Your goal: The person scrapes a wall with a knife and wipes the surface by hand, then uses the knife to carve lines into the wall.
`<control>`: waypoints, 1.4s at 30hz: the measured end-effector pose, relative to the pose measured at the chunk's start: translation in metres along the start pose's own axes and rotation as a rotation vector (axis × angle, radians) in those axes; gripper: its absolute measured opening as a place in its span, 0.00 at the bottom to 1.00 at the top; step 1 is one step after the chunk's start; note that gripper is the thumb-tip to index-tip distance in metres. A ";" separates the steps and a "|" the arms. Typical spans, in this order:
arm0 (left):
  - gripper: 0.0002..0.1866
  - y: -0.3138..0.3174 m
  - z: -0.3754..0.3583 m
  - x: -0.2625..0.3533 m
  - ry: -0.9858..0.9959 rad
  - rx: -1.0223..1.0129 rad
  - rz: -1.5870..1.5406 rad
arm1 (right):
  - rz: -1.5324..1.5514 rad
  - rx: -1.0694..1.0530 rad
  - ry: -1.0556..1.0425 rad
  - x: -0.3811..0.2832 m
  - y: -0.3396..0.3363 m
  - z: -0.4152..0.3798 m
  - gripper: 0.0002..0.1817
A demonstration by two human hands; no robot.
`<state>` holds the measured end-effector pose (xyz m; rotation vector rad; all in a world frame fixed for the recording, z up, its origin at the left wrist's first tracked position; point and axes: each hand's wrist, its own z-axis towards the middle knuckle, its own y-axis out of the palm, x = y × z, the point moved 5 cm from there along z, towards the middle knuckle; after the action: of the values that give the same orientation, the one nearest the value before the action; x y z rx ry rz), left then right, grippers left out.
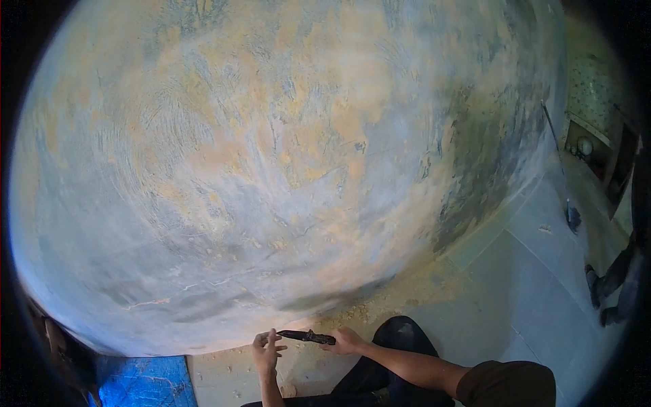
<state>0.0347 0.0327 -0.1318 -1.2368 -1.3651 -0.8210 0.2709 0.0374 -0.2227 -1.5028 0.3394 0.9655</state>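
My right hand [346, 340] is closed around the handle of a dark knife [305, 336], its blade pointing left. At the blade's tip is my left hand [265, 350], raised with its fingers apart. One fingertip is at or very near the blade; contact is hard to make out. Just beyond both hands rises the lower edge of a huge rounded form [271, 176], its rough surface patched in grey, tan and yellowish tones. A thin crack runs across its lower left part.
Crumbs and scrapings [366, 313] lie on the tiled floor [488, 298] along the form's base. A blue sheet [146, 380] is at lower left. To the right, a long-handled tool [561, 169] leans against the form, near another person's legs [614, 281].
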 end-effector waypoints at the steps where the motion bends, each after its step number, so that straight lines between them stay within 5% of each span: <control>1: 0.17 0.005 -0.002 0.000 0.007 -0.030 0.031 | -0.012 -0.009 0.013 0.002 0.001 0.001 0.21; 5: 0.13 0.017 0.000 -0.015 0.018 -0.147 0.024 | -0.019 -0.041 0.042 0.004 0.006 0.002 0.21; 42: 0.09 -0.005 0.008 -0.006 0.230 0.027 0.179 | 0.002 -0.109 0.044 0.002 0.009 0.004 0.24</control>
<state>0.0276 0.0379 -0.1385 -1.1852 -1.0619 -0.7891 0.2645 0.0405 -0.2298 -1.6245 0.3240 0.9662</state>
